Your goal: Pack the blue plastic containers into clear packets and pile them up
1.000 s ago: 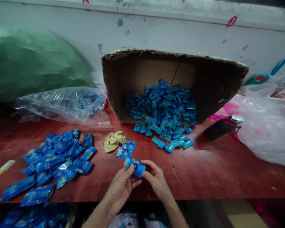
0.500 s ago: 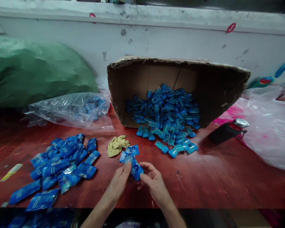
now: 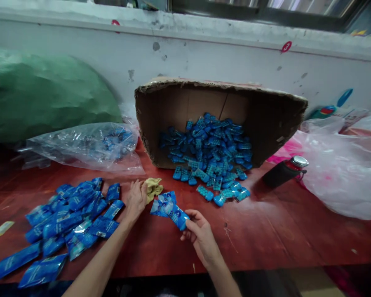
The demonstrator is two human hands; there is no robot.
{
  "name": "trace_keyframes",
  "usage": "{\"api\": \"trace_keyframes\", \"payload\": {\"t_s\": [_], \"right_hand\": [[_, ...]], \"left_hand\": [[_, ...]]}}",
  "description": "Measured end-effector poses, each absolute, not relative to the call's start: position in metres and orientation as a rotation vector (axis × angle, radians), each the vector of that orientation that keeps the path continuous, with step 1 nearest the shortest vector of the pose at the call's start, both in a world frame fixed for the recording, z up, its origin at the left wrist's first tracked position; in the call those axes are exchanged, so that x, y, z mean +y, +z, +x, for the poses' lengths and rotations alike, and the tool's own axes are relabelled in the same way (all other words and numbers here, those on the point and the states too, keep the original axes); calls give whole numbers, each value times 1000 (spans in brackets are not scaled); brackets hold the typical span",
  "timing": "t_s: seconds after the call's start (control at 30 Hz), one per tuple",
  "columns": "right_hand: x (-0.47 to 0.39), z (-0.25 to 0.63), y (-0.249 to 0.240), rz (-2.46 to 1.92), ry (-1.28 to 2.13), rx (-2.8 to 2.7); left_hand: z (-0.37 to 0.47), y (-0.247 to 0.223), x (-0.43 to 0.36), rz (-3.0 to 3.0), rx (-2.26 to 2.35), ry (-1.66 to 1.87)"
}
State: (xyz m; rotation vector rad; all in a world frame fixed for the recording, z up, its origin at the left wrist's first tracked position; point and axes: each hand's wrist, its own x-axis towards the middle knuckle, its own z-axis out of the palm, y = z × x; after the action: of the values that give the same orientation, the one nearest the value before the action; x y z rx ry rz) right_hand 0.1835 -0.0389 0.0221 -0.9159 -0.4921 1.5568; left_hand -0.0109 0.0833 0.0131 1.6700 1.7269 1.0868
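My right hand (image 3: pixel 199 235) pinches the end of a blue printed packet (image 3: pixel 178 217) between thumb and fingers. Flat blue wrappers (image 3: pixel 163 203) lie on the table just beyond that packet. My left hand (image 3: pixel 137 198) rests against the left side of a crumpled yellow cloth (image 3: pixel 153 189); its fingers point away from me, and whether they grip the cloth is hard to see. A pile of filled blue packets (image 3: pixel 64 220) is left of my left forearm. Small blue containers with clear parts (image 3: pixel 216 142) spill from a tipped cardboard box (image 3: pixel 266 123).
A dark bottle with a silver cap (image 3: pixel 281 172) stands right of the box, beside a translucent pink-white bag (image 3: pixel 343 177). A clear plastic bag (image 3: pixel 80 144) and a large green sack (image 3: pixel 49 95) are at the left, on the red table (image 3: pixel 259 243).
My left hand has let go of the blue packet and moved left and away from me to the yellow cloth. My right hand still holds the packet. The camera view has shifted slightly.
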Motion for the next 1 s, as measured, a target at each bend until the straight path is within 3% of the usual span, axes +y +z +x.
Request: {"api": "trace_keyframes", "payload": {"t_s": [0.1, 0.33, 0.73, 1.0], "right_hand": [[-33, 189, 25, -911, 1510, -490], [-31, 177, 38, -968, 1433, -699], [-38, 171, 30, -1096, 1360, -766], [-36, 182, 27, -908, 1483, -795]], "left_hand": [[-8, 37, 52, 1514, 1708, 1208], [43, 58, -3, 650, 1113, 923], [42, 55, 0, 454, 955, 906], [41, 54, -5, 414, 781, 850]]}}
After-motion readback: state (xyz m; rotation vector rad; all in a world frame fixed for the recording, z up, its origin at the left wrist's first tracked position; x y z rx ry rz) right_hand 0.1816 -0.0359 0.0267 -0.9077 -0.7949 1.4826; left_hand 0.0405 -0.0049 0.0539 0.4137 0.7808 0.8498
